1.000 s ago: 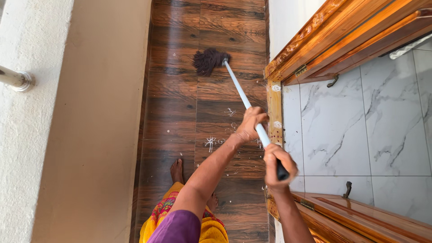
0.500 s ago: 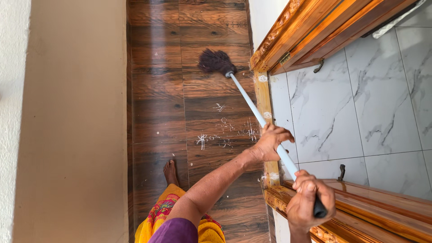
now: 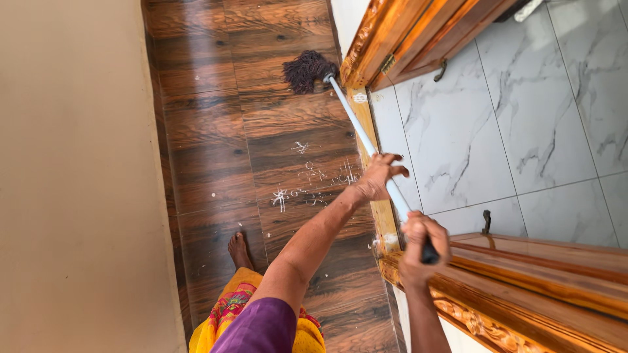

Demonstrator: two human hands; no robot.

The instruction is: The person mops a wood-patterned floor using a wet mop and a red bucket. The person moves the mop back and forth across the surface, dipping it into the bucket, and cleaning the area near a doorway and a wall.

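Note:
I hold a mop with a long white handle in both hands. My left hand grips the pole near its middle. My right hand is closed around the black grip at the top end. The dark stringy mop head rests on the brown wood-look floor, close to the foot of a carved wooden door frame. White chalk marks are drawn on the floor just left of my left hand.
A plain beige wall bounds the narrow floor on the left. On the right a wooden threshold leads to white marble tiles. An open wooden door lies at lower right. My bare foot shows below.
The view has swung, shifting the wall and floor leftward. The mop head has moved from mid-floor to beside the door frame. Both hands have kept their grip on the handle.

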